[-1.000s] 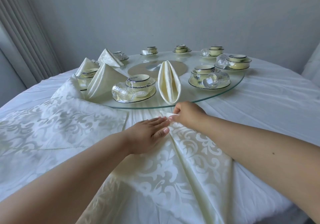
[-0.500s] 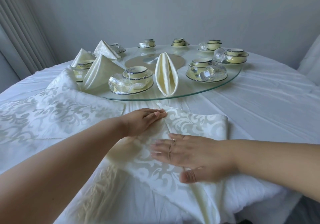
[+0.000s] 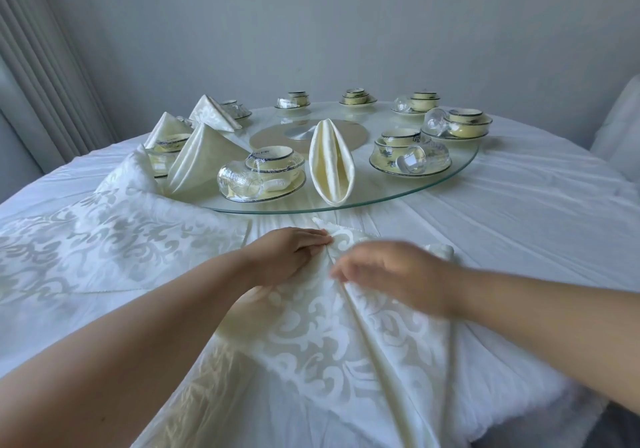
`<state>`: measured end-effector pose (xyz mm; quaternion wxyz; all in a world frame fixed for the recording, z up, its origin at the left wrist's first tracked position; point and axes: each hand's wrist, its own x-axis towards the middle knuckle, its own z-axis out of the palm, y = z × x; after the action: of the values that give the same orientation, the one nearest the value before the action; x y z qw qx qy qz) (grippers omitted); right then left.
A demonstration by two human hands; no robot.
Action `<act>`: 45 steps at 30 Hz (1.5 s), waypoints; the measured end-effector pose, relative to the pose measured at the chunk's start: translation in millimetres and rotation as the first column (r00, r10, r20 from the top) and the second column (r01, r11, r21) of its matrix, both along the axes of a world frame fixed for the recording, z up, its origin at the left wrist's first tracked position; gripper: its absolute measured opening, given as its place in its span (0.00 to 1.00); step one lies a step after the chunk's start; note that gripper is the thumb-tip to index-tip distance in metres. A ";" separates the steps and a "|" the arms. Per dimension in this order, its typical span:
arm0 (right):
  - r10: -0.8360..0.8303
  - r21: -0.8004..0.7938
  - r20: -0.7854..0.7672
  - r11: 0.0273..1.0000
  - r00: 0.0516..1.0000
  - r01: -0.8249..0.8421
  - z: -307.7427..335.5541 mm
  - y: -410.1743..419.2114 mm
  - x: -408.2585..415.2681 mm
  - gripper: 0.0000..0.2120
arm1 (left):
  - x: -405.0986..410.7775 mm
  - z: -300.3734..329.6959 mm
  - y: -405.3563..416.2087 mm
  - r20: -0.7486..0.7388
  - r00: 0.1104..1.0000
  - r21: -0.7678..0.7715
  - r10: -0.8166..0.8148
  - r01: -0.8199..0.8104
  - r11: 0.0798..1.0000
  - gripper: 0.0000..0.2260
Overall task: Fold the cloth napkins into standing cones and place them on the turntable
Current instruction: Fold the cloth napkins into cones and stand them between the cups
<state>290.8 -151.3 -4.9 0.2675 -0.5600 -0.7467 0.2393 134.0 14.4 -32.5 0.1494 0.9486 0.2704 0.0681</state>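
Nearest: cream damask napkin (image 3: 346, 350) spread on the white tablecloth (image 3: 536, 226), near edge draping over the table rim, creases fanning out from a point under the hands. Far corner of it peeks out just short of the turntable.

Left hand (image 3: 287, 257) lies flat on the napkin, fingers straight and together, tips pressing the fold at the gathered point. Right hand (image 3: 398, 274) is over the napkin just beside the left fingertips, motion-blurred; fingers look loosely bent, can't tell if it's pinching cloth or only touching.

Left of that: stack of unfolded napkins (image 3: 104, 240), same pattern, lying flat, its far end riding up against the turntable edge.

Beyond: glass turntable (image 3: 464, 167). Front rim has one folded napkin (image 3: 330, 163) standing upright, pleated open down the middle. Left of it a bowl-and-plate set (image 3: 273, 174) with a glass tipped on its side. Left side: three cone napkins (image 3: 201, 157), standing. Right and far rim: more bowl sets (image 3: 408, 153), each with a glass on its side. Grey wall behind, curtain (image 3: 41, 67) far left.
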 end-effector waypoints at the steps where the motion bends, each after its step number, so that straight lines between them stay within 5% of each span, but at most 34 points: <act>1: -0.174 0.040 0.077 0.984 0.982 0.172 0.1 18.4 7.3 0.16 | 0.8 -0.2 -0.4 0.015 1.000 0.027 0.004 -0.004 1.000 0.17; 3: -0.424 0.083 0.249 0.905 0.870 0.417 -1.5 54.5 16.9 0.16 | 4.2 -1.0 -0.6 0.079 0.997 0.043 0.022 -0.025 0.999 0.17; 8: -0.497 0.003 0.403 0.840 0.768 0.542 -11.5 91.0 17.1 0.29 | 12.1 3.7 0.6 0.203 0.918 -0.054 0.339 -0.335 0.941 0.23; 11: -0.481 -0.120 0.368 0.824 0.796 0.553 -4.7 98.9 17.0 0.27 | 16.6 15.9 3.6 0.015 0.815 -0.136 0.579 -0.572 0.809 0.32; 14: -0.407 -0.238 0.371 0.827 0.835 0.509 4.2 104.4 23.7 0.20 | 21.8 27.3 5.5 -0.150 0.779 -0.127 0.609 -0.626 0.770 0.29; 18: -0.454 -0.314 0.158 0.819 0.877 0.481 9.6 101.9 31.2 0.23 | 24.2 30.9 2.7 -0.179 0.787 -0.216 0.591 -0.617 0.756 0.21; 22: -0.454 -0.299 -0.072 0.859 0.888 0.416 14.9 99.1 38.9 0.13 | 16.7 37.6 -4.7 0.064 0.799 -0.481 0.598 -0.500 0.720 0.14; 25: -0.467 -0.237 -0.205 0.876 0.860 0.419 36.6 93.8 40.2 0.20 | 13.3 62.0 -12.9 0.227 0.784 -0.533 0.578 -0.397 0.747 0.16; 30: -0.421 0.081 -0.322 0.880 0.848 0.468 114.4 81.8 41.7 0.10 | 13.5 152.2 -32.2 0.480 0.720 -0.382 0.501 -0.343 0.858 0.18; 35: -0.310 0.401 -0.361 0.800 0.879 0.447 191.5 54.6 34.4 0.19 | 5.0 234.6 -64.7 0.670 0.687 -0.041 0.283 -0.347 0.937 0.16; 37: -0.264 0.461 -0.327 0.793 0.907 0.397 199.8 40.4 31.6 0.15 | -1.7 243.3 -78.5 0.677 0.707 0.099 0.205 -0.363 0.926 0.17; 41: -0.192 0.435 -0.233 0.856 0.953 0.279 176.5 7.2 22.3 0.17 | -24.2 220.7 -106.3 0.613 0.780 0.199 0.122 -0.303 0.932 0.21; 45: -0.083 0.202 -0.113 0.974 0.990 0.105 117.6 -39.5 10.8 0.13 | -54.7 158.6 -139.0 0.390 0.915 0.153 0.100 -0.172 0.973 0.20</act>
<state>301.6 -190.8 112.7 0.3740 -0.5505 -0.7253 0.1760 79.3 -124.7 126.1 0.1054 0.9059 0.2945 0.2854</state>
